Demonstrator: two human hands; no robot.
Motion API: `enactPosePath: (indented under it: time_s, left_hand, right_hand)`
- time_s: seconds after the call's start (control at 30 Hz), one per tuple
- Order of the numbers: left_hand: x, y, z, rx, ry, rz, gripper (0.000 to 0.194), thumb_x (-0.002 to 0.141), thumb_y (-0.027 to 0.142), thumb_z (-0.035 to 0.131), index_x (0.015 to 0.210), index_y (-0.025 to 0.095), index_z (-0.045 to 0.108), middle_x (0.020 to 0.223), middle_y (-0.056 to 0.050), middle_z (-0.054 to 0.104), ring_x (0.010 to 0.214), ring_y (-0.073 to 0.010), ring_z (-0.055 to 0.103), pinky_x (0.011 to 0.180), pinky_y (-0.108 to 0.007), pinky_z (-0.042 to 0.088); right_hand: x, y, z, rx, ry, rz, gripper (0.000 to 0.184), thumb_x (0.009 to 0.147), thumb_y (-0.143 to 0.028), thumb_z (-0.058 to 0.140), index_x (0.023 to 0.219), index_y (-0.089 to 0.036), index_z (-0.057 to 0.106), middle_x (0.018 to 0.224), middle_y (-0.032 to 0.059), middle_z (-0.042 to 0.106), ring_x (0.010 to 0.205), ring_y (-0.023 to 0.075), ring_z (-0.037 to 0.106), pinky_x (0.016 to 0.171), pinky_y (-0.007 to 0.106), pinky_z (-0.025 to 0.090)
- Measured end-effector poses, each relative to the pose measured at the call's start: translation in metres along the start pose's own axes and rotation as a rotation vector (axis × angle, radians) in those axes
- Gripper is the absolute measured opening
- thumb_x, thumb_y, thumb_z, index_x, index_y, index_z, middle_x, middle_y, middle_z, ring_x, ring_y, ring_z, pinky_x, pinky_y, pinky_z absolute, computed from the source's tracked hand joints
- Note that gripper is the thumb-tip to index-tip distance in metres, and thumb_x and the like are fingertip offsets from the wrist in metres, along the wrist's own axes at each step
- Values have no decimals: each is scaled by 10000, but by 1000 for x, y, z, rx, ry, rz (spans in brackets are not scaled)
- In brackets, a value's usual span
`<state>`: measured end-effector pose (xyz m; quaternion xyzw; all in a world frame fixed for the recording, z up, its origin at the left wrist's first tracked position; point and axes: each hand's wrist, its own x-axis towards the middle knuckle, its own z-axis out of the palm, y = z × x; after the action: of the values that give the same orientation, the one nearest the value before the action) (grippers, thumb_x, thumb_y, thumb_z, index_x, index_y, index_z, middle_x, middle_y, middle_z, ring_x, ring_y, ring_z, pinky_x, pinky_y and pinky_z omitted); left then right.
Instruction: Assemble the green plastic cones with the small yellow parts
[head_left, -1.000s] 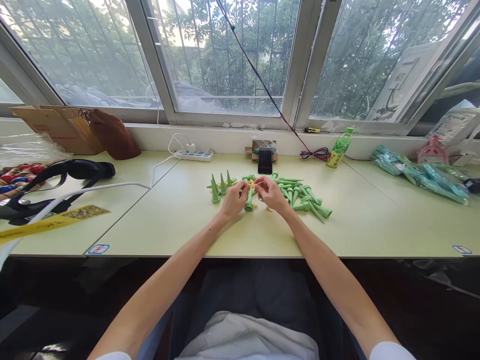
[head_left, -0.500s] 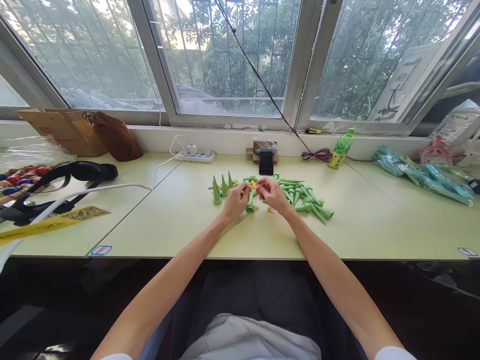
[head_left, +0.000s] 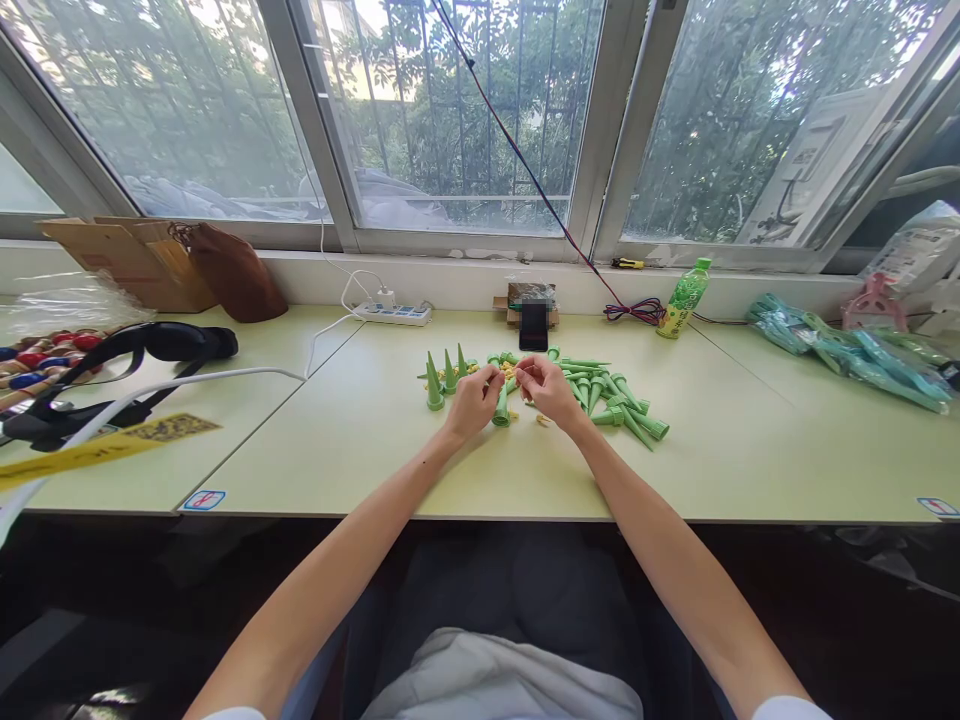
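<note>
My left hand (head_left: 475, 400) and my right hand (head_left: 545, 388) are raised close together over the table, fingers pinched toward each other. Whatever small piece sits between the fingertips is too small to name. Below and between them lies a green cone-shaped spike (head_left: 501, 408) with a wide ribbed end. Small yellow pieces (head_left: 513, 415) are scattered around it, partly hidden by the hands. To the left, several green spikes (head_left: 434, 385) stand upright on their wide ends. Right of my right hand, a loose heap of the same green spikes (head_left: 600, 385) lies on its side.
A phone (head_left: 533, 326) leans on a small box behind the hands. Further back are a power strip (head_left: 391, 314) and a green bottle (head_left: 683, 298). A black headset (head_left: 165, 342) and white cable lie left; teal plastic packets (head_left: 847, 345) lie right.
Both hands stay in nearly the same place. The fingertips have drawn very slightly apart; the spikes have not moved.
</note>
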<state>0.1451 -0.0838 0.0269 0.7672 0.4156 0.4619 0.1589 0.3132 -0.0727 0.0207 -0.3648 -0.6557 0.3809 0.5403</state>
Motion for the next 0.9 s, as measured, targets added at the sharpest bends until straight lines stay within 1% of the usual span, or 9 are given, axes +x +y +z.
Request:
enactPosePath:
  time_s: [0.17, 0.27, 0.33, 0.4, 0.5, 0.6, 0.73, 0.9]
  left_hand:
    - [0, -3, 0, 1, 24, -12, 334, 966, 375, 461, 687, 193, 449, 570, 40, 426, 501, -101, 354, 548, -265, 293]
    - [0, -4, 1, 49, 25, -4, 410, 968, 405, 457, 623, 191, 399, 545, 37, 392, 508, -104, 329, 546, -275, 274]
    - [0, -4, 1, 75, 13, -6, 440, 969, 414, 450, 595, 189, 396, 526, 36, 383, 506, -106, 320, 543, -280, 265]
    - [-1, -4, 1, 92, -10, -8, 422, 954, 407, 475, 595, 187, 444, 522, 33, 421, 503, -106, 344, 545, -278, 277]
    - [-2, -3, 0, 124, -68, -5, 286, 892, 364, 564, 669, 184, 567, 581, 19, 543, 533, -113, 444, 569, -269, 331]
    - [-4, -3, 0, 173, -125, -20, 188, 844, 342, 608, 735, 189, 632, 602, 16, 583, 551, -124, 495, 577, -265, 355]
    - [-5, -1, -2, 222, -192, -31, 162, 832, 347, 612, 794, 201, 672, 589, 19, 589, 547, -132, 510, 564, -262, 342]
    - [-6, 3, -3, 268, -250, -24, 190, 846, 366, 597, 833, 210, 706, 578, 16, 606, 539, -139, 524, 567, -266, 338]
  right_hand:
    - [1, -2, -1, -14, 87, 2, 357, 830, -551, 638, 849, -210, 535, 697, -4, 583, 520, 114, 506, 509, 266, 438]
    - [0, -4, -1, -10, 93, 2, 385, 822, -578, 639, 843, -207, 538, 691, -3, 578, 514, 113, 500, 491, 263, 428]
    - [0, -5, -1, -3, 93, -2, 395, 816, -588, 641, 842, -207, 539, 687, -4, 574, 510, 113, 497, 484, 262, 419]
    - [0, -5, -1, 4, 88, -5, 399, 813, -594, 641, 844, -209, 538, 690, -3, 576, 512, 113, 499, 484, 263, 416]
    - [0, -5, -1, 13, 83, -7, 397, 814, -594, 640, 848, -212, 536, 693, -3, 578, 512, 113, 497, 487, 264, 413]
    - [0, -5, -1, 19, 83, -13, 392, 815, -587, 640, 849, -211, 537, 691, -5, 577, 509, 112, 494, 488, 266, 411]
    - [0, -7, -1, 20, 81, -19, 383, 814, -573, 647, 847, -207, 541, 690, -5, 576, 511, 113, 495, 493, 268, 416]
    - [-1, -10, -1, 21, 63, -13, 376, 812, -564, 650, 859, -205, 548, 718, 1, 584, 521, 112, 499, 496, 267, 422]
